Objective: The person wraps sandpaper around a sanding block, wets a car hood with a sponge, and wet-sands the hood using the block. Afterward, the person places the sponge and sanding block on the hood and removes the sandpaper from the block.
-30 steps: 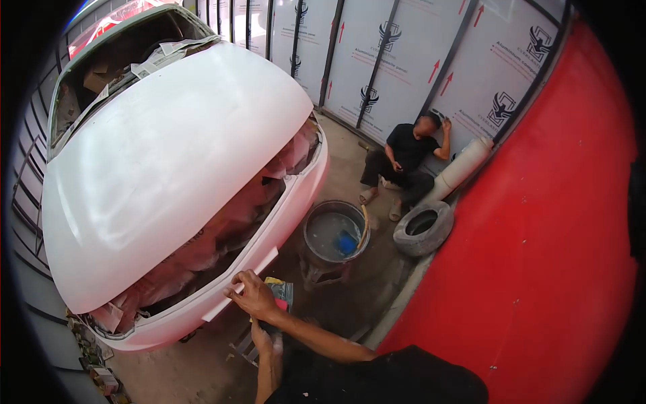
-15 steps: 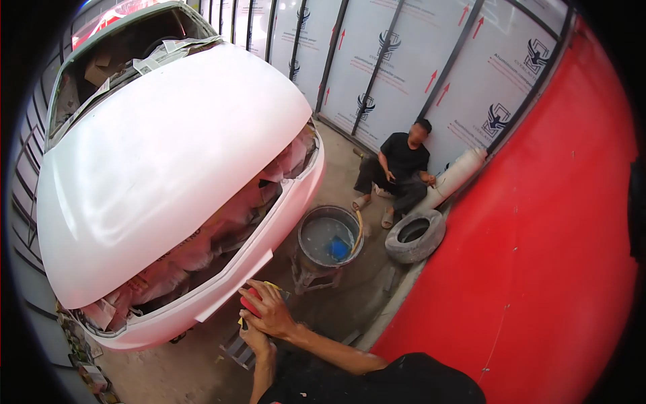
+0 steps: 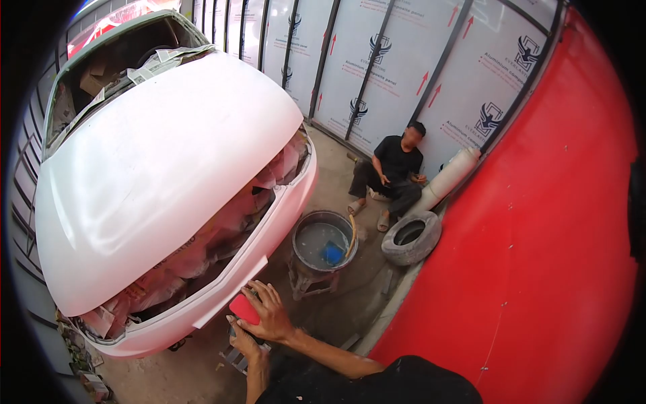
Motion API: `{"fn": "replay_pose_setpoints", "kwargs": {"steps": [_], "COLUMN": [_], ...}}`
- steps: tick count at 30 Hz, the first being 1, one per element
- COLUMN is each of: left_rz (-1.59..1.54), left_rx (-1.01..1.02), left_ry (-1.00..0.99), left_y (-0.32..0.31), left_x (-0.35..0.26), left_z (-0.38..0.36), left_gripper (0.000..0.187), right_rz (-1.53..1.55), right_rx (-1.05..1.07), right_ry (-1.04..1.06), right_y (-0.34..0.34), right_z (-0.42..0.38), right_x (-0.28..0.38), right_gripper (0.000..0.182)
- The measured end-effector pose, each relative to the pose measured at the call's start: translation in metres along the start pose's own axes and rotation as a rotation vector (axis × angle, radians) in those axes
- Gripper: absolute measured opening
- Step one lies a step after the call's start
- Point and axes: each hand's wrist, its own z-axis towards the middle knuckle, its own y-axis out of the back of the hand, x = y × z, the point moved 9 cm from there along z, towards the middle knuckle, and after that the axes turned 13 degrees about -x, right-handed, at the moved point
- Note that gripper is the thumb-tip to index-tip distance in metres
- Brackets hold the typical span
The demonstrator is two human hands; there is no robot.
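Observation:
A red block is held in front of the white bumper, near its lower edge. The fingers of my right hand lie over the block's right side and top. From below, my left hand closes around something dark at the block's lower edge, too small to make out. Whether the block touches the bumper cannot be told. Above the bumper is the car's white hood, with crumpled masking sheets filling the gap between them.
A tub of grey water with a blue item and a hose stands on a stand right of the bumper. Beyond it, a person in black sits against the panel wall, beside a tyre and a cylinder. A red panel fills the right.
The red block has turned, showing more of its face. A yellow-edged item seen at my hands earlier no longer shows. The view has shifted slightly.

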Motion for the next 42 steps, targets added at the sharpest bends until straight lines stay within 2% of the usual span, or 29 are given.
{"fn": "replay_pose_setpoints", "kwargs": {"steps": [1, 4, 8, 9, 12, 13, 16, 20, 23, 26, 27, 30, 32, 34, 35, 36, 38, 39, 42], "left_rz": [0.032, 0.106, 0.147, 0.139, 0.128, 0.163, 0.246, 0.116, -0.034, -0.006, 0.037, 0.107, 0.110, 0.100, 0.175, 0.126, 0.044, 0.006, -0.187], "left_rx": [-0.008, 0.051, 0.063, 0.061, -0.035, -0.080, -0.186, -0.219, -0.210, -0.156, -0.157, -0.099, -0.063, -0.066, -0.165, -0.099, 0.061, 0.105, 0.051], "left_ry": [-0.012, -0.249, -0.293, -0.286, -0.278, -0.289, -0.317, -0.232, -0.116, -0.108, -0.112, -0.090, -0.044, -0.010, -0.054, -0.060, -0.065, -0.016, 0.093], "left_y": [-0.001, -0.001, -0.003, -0.001, 0.017, 0.025, 0.050, 0.061, 0.050, 0.039, 0.034, 0.035, 0.038, 0.044, 0.063, 0.060, 0.042, 0.046, 0.052], "left_x": [-0.004, -0.017, -0.032, -0.034, -0.033, -0.038, -0.042, -0.052, -0.050, -0.045, -0.048, -0.042, -0.029, -0.011, 0.011, 0.003, -0.013, -0.002, 0.015], "left_z": [-0.004, -0.003, -0.007, -0.006, 0.007, 0.008, 0.022, 0.024, 0.019, 0.017, 0.009, 0.005, 0.001, 0.004, 0.022, 0.019, -0.001, 0.007, 0.021], "left_gripper": [0.046, 0.043, 0.048, 0.050, 0.057, 0.058, 0.063, 0.064, 0.064, 0.064, 0.064, 0.067, 0.070, 0.074, 0.076, 0.077, 0.077, 0.074, 0.067], "right_rz": [-0.045, -0.093, 0.083, 0.124, 0.481, 0.668, 1.003, 0.842, 0.955, 0.718, 0.865, 0.762, 0.799, 0.866, 0.903, 0.939, 0.960, 0.958, 0.790], "right_rx": [-0.001, 0.006, 0.102, 0.049, 0.004, -0.010, -0.163, -0.208, 0.297, 0.449, 0.232, 0.343, 0.351, 0.331, 0.297, 0.253, 0.301, 0.337, 0.405], "right_ry": [-0.004, -0.045, -0.232, -0.210, -0.507, -0.723, -1.023, -0.950, -1.102, -0.839, -0.895, -0.968, -0.969, -0.983, -0.989, -0.995, -0.928, -0.901, -0.716], "right_y": [-0.001, -0.011, -0.030, -0.030, -0.040, -0.049, -0.055, -0.029, -0.045, -0.073, -0.058, -0.067, -0.070, -0.072, -0.060, -0.054, -0.062, -0.064, -0.079], "right_z": [-0.001, -0.011, -0.024, -0.022, -0.030, -0.041, -0.056, -0.055, -0.074, -0.091, -0.078, -0.105, -0.114, -0.111, -0.093, -0.082, -0.078, -0.075, -0.078], "right_x": [0.000, -0.008, -0.032, -0.034, -0.064, -0.078, -0.114, -0.121, -0.102, -0.082, -0.052, -0.074, -0.096, -0.085, -0.071, -0.064, -0.071, -0.074, -0.098], "right_gripper": [0.082, 0.079, 0.073, 0.068, 0.064, 0.055, 0.045, 0.038, 0.039, 0.027, 0.022, 0.023, 0.025, 0.026, 0.027, 0.028, 0.027, 0.026, 0.023]}}
